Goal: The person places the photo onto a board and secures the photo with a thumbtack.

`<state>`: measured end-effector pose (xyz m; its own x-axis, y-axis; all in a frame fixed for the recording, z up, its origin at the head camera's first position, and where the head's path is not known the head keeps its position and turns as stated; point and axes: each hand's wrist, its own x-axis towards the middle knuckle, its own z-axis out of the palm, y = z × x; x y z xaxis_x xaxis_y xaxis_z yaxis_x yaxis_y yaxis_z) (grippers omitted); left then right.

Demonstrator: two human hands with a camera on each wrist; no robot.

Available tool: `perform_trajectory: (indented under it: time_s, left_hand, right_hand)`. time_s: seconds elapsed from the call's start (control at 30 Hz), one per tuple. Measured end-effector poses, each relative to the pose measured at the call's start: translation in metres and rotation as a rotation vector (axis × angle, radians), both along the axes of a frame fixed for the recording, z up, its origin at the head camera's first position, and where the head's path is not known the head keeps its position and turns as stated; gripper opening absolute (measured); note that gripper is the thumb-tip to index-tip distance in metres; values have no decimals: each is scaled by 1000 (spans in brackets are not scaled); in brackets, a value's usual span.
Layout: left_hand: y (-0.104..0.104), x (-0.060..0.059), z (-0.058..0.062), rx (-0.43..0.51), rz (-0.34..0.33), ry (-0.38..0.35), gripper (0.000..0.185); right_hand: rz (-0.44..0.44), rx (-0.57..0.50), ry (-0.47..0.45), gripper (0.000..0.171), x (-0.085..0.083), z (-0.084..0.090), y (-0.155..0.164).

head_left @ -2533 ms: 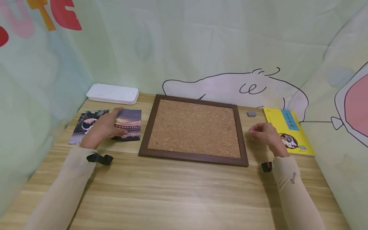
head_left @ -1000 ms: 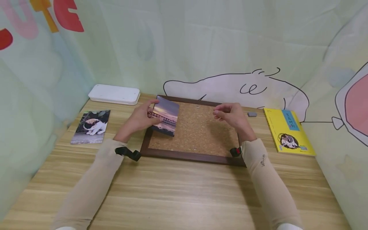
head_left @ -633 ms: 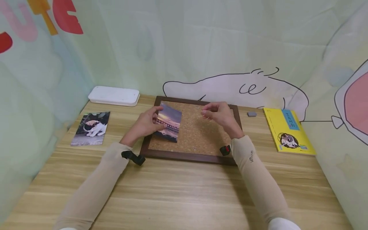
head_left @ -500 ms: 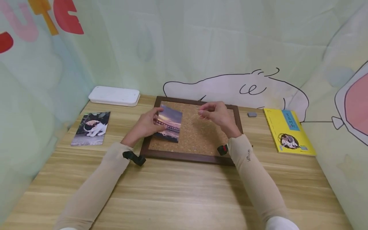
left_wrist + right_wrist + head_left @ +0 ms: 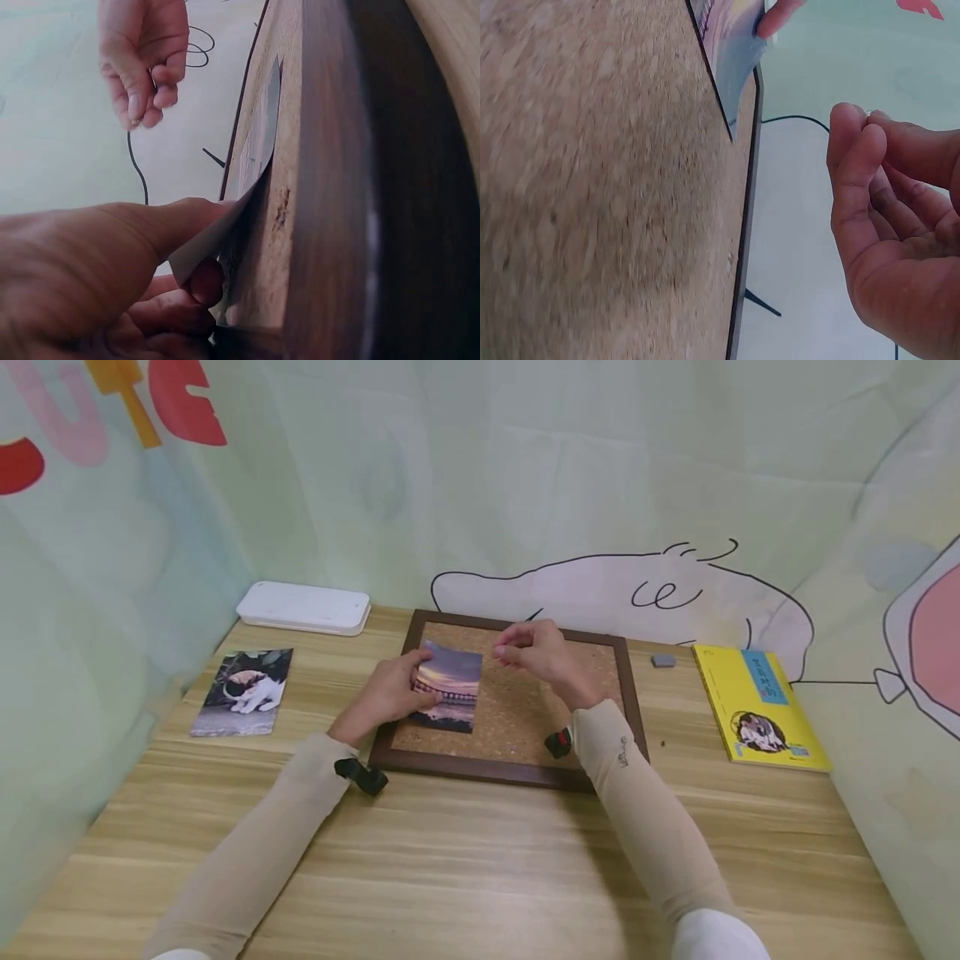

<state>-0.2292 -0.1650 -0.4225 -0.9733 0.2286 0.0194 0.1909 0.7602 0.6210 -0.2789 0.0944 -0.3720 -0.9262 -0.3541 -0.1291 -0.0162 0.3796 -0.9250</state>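
Note:
A sunset photo print [image 5: 453, 689] lies over the left part of a brown-framed corkboard [image 5: 525, 727]. My left hand [image 5: 388, 693] pinches the print by its left edge, thumb in front and fingers behind. In the left wrist view the held end of the print [image 5: 206, 244] bends up from the cork, its far end close to the surface. My right hand [image 5: 543, 652] hovers above the board, to the right of the print's top corner. Between its thumb and fingertips shows a tiny shiny thumbtack-like piece [image 5: 868, 114], mostly hidden.
A cat photo [image 5: 243, 693] lies on the wooden table at left, with a white case [image 5: 303, 607] behind it. Right of the board are a grey eraser-like block [image 5: 663, 661], a yellow book [image 5: 761, 710] and a tiny dark speck [image 5: 662, 743]. A fabric backdrop [image 5: 465, 485] stands behind.
My left hand has carried the sunset print from beside the cat photo onto the corkboard's left side and straightened it. My right hand has moved left from near the book, across the board, towards the print.

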Motion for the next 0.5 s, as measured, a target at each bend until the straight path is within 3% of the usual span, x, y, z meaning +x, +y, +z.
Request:
perform_trajectory:
  time_s: [0.5]
  left_hand:
    - [-2, -1, 2, -88, -41, -77, 76]
  right_hand:
    - [65, 88, -47, 12, -23, -16, -40]
